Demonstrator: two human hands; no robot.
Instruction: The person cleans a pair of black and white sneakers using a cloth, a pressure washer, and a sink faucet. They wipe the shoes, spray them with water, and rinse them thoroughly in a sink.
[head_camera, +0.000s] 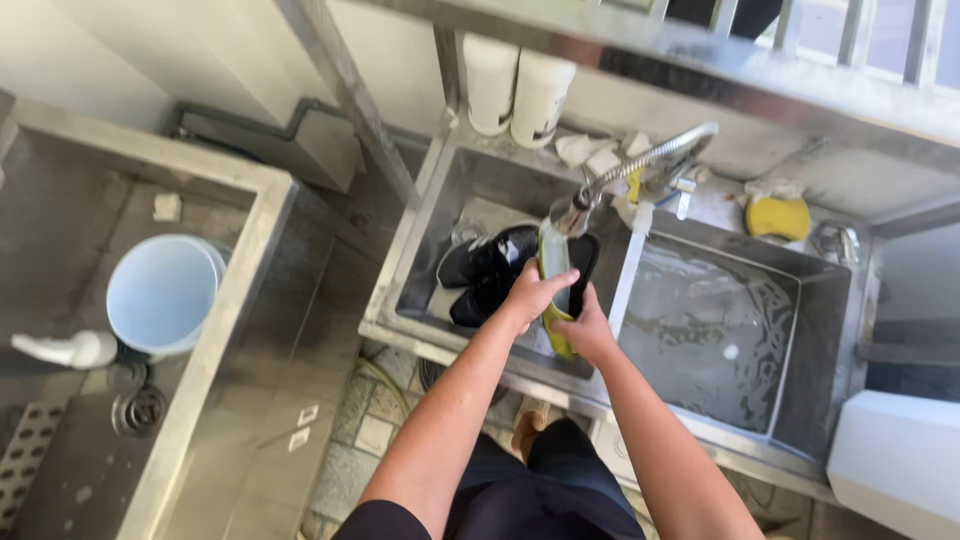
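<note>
A yellow-soled shoe (556, 290) is held over the left basin of the double sink (660, 400), under the flexible tap (640, 165). The left hand (530, 292) clamps its side; the right hand (585, 330) grips its heel end. This looks like the rinsing step; turning the shoe under the spout would come next. Two more black shoes (480, 270) lie in the basin's far left corner, one yellow sponge (778, 217) on the back rim.

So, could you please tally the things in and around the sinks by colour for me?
White: 4 - bucket, spray bottle, two tubs
Black: 2 - shoes
Yellow: 2 - insole in both hands, sponge
Total: 8
</note>
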